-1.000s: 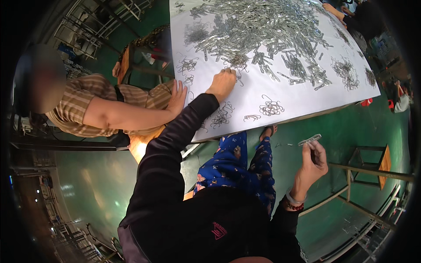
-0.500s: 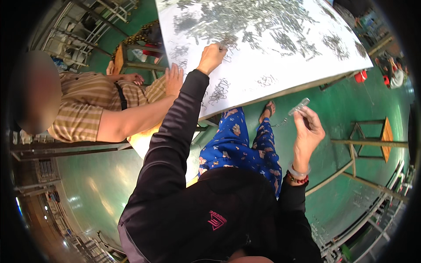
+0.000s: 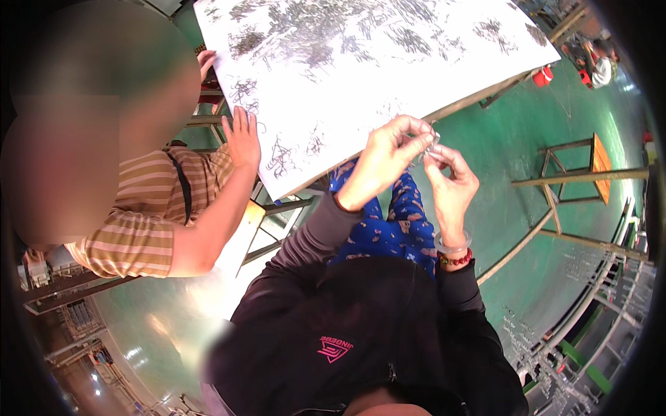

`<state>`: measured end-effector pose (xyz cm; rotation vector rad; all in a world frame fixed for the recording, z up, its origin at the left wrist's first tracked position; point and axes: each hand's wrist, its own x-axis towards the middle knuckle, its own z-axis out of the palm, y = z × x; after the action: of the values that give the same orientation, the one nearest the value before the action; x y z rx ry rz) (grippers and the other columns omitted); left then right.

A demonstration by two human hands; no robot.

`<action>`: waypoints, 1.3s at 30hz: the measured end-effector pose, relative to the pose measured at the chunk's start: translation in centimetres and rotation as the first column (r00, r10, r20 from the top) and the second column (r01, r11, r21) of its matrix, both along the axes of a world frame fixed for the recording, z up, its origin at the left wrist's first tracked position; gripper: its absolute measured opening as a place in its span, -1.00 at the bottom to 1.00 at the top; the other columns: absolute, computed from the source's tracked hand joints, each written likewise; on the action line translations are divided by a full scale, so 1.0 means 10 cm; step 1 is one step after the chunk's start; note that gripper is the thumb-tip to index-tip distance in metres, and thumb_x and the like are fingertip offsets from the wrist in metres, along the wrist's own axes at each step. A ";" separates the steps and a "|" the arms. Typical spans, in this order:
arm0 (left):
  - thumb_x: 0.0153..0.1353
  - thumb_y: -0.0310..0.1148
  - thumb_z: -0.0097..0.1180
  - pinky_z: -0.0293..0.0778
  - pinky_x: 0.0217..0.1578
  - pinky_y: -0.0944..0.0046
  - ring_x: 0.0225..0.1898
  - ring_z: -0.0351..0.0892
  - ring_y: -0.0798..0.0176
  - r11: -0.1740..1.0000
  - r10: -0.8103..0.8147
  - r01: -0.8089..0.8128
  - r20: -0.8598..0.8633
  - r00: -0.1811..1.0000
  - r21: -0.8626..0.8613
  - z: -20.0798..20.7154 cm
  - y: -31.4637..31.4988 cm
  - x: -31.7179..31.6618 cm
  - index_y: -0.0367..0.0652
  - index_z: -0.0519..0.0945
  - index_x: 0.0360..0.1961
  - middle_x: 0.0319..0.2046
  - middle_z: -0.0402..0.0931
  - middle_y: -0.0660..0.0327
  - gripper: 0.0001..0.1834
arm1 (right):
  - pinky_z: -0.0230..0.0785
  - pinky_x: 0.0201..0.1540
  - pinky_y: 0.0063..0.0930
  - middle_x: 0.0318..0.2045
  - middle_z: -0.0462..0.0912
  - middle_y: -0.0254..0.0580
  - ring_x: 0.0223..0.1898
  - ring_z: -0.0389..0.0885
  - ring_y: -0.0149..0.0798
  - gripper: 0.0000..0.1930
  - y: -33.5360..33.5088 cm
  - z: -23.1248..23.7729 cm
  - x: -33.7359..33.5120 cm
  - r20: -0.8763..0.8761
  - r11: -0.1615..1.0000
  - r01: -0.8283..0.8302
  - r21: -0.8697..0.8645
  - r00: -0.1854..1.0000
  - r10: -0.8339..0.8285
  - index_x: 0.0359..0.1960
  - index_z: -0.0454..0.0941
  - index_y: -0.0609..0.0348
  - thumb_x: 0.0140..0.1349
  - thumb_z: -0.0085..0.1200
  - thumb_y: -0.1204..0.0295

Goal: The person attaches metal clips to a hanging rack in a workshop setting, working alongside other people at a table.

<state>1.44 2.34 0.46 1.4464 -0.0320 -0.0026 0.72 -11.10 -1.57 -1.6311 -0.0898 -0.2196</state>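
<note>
My left hand (image 3: pixel 388 154) and my right hand (image 3: pixel 452 186) meet just off the near edge of the white table (image 3: pixel 361 97). Between their fingertips is a small clear, shiny piece (image 3: pixel 435 139), like transparent plastic. The right fingers pinch it from below. The left thumb and fingers close against its upper end; whether they also hold a small part is hidden. Many small dark, thin pieces (image 3: pixel 305 28) lie spread across the table, with loose curly clusters (image 3: pixel 281 156) of dark strands near its left corner.
At my left sits a person in a striped shirt (image 3: pixel 135 243), with a hand (image 3: pixel 243 139) resting at the table's edge. A wooden-topped stool (image 3: pixel 601 168) stands to the right on the green floor. A red bucket (image 3: pixel 542 76) is beyond the table's right edge.
My left hand has drawn back from the dark pieces on the table to meet the right hand. The right hand has shifted left with the clear piece. The seated person has leaned forward.
</note>
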 end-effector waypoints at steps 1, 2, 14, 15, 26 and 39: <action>0.26 -0.47 0.02 0.45 -0.13 0.37 -0.18 0.50 0.40 1.000 0.016 -0.016 0.006 1.000 -0.003 0.04 -0.04 -0.02 -0.29 0.51 -0.21 -0.26 0.55 0.20 -0.87 | 0.37 -0.35 -0.65 -0.46 0.58 -0.31 -0.45 0.48 -0.51 -0.75 0.00 0.01 -0.01 0.031 0.999 0.003 -0.043 1.000 -0.002 -0.28 0.60 0.29 -0.07 0.19 0.71; 0.27 -0.47 0.00 0.45 -0.14 0.36 -0.19 0.50 0.40 0.998 0.028 -0.026 0.028 0.999 -0.065 0.05 -0.08 -0.03 -0.29 0.49 -0.20 -0.27 0.55 0.20 -0.87 | 0.37 -0.34 -0.64 -0.46 0.58 -0.30 -0.44 0.48 -0.50 -0.75 -0.01 0.01 -0.02 0.062 0.996 0.004 -0.084 0.998 0.001 -0.28 0.60 0.29 -0.08 0.20 0.71; 0.26 -0.47 0.03 0.43 -0.15 0.36 -0.22 0.51 0.40 0.999 0.002 -0.006 0.073 0.997 0.047 0.31 -0.26 -0.27 -0.29 0.45 -0.23 -0.34 0.57 0.22 -0.89 | 0.38 -0.17 -0.41 -0.32 0.60 -0.04 -0.29 0.54 -0.16 -0.82 -0.31 0.13 1.20 0.219 0.857 -0.047 -0.513 0.958 0.184 -0.21 0.59 0.29 0.18 0.00 0.55; 0.26 -0.47 0.03 0.43 -0.15 0.36 -0.22 0.51 0.40 0.999 -0.011 0.008 0.070 0.997 0.037 0.28 -0.25 -0.22 -0.29 0.45 -0.23 -0.34 0.57 0.21 -0.89 | 0.38 -0.12 -0.34 -0.31 0.59 -0.01 -0.26 0.54 -0.08 -0.81 -0.23 0.03 1.53 0.197 0.810 -0.073 -0.582 0.954 0.228 -0.20 0.58 0.30 0.17 -0.02 0.57; 0.26 -0.45 0.03 0.41 -0.14 0.37 -0.21 0.51 0.41 0.989 0.003 -0.023 0.136 0.991 0.145 0.09 -0.19 -0.15 -0.25 0.45 -0.25 -0.31 0.56 0.22 -0.90 | 0.35 -0.16 -0.11 -0.38 0.49 0.11 -0.24 0.44 0.13 -0.87 0.00 -0.58 2.27 0.267 0.459 0.021 -0.888 0.836 0.480 -0.47 0.44 0.36 -0.06 -0.15 0.73; 0.27 -0.49 0.00 0.40 -0.12 0.38 -0.20 0.52 0.38 1.000 0.020 -0.021 0.111 0.994 0.012 0.00 -0.23 -0.30 -0.27 0.42 -0.22 -0.31 0.55 0.21 -0.90 | 0.43 -0.51 -0.39 -0.53 0.60 0.05 -0.61 0.54 -0.20 -0.56 -0.22 -0.17 1.65 -0.204 0.839 -0.319 -0.442 0.946 0.252 -0.05 0.44 0.47 -0.08 0.01 0.64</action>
<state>-1.54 0.03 0.46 1.4589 -0.1081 0.0943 17.19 -13.32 -3.31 -2.0865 -0.2996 0.1641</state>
